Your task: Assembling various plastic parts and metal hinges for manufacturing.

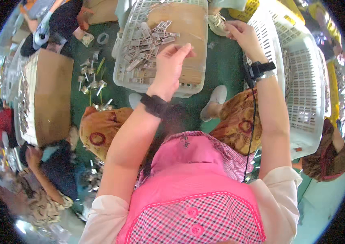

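My left hand (171, 67) hovers over a white plastic crate (119, 79), its fingers curled and the thumb meeting the fingertips. Whatever it may pinch is too small to make out. Beneath and left of it lies a pile of small metal parts (144, 46), on a cardboard sheet (192, 34) inside the crate. To the right of that crate, my right hand (243, 36) is raised near another white crate (268, 34). Its thumb and fingers are pressed together too, and I cannot tell if anything is between them.
Taller perforated crates (302, 77) stand on my right. A cardboard box (52, 97) is at left, with loose metal pieces (93, 83) on the green floor (109, 67) between. Co-workers sit at left; a person's shoe (217, 24) shows beyond my crate. A black cable (253, 134) hangs along my right arm.
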Available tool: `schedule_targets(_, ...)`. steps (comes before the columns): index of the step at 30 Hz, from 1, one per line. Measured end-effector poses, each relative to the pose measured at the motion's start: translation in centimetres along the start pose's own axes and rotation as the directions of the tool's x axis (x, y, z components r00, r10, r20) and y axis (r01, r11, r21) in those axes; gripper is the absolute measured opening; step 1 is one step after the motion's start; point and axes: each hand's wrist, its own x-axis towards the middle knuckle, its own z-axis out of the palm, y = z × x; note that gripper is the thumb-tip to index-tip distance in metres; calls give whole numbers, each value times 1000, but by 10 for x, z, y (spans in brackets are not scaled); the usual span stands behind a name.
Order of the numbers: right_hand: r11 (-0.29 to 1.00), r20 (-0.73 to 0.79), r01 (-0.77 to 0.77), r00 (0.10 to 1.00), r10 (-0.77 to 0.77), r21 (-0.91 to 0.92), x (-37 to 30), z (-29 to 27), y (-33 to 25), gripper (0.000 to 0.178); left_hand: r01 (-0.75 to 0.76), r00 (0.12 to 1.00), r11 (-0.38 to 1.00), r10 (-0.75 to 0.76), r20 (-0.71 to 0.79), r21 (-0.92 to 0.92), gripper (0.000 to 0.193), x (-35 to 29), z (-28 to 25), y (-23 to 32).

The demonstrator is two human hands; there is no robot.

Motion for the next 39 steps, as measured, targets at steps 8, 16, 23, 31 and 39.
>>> schedule_targets(8,978,34,-65,998,59,200,-75,29,-52,26,64,998,997,-64,7,44,16,-53,-17,-42)
schedule_targets(16,887,-32,-225,965,259,404,-173,67,-50,30,164,985,987,-163,-50,-1,17,-90,-29,-108)
schedule_targets(23,669,-8,-407,851,525,622,-200,123,-15,54,163,986,986,-164,-34,-38,17,-87,-27,-120)
schedule_targets(31,513,78,-437,812,579,739,-178,162,13,50,249,967,968,-250,-51,-27,17,-79,-26,-134)
schedule_targets(39,468,80,-431,796,601,772,-181,172,21,47,326,938,944,-316,-143,51,19,-83,-26,-137)
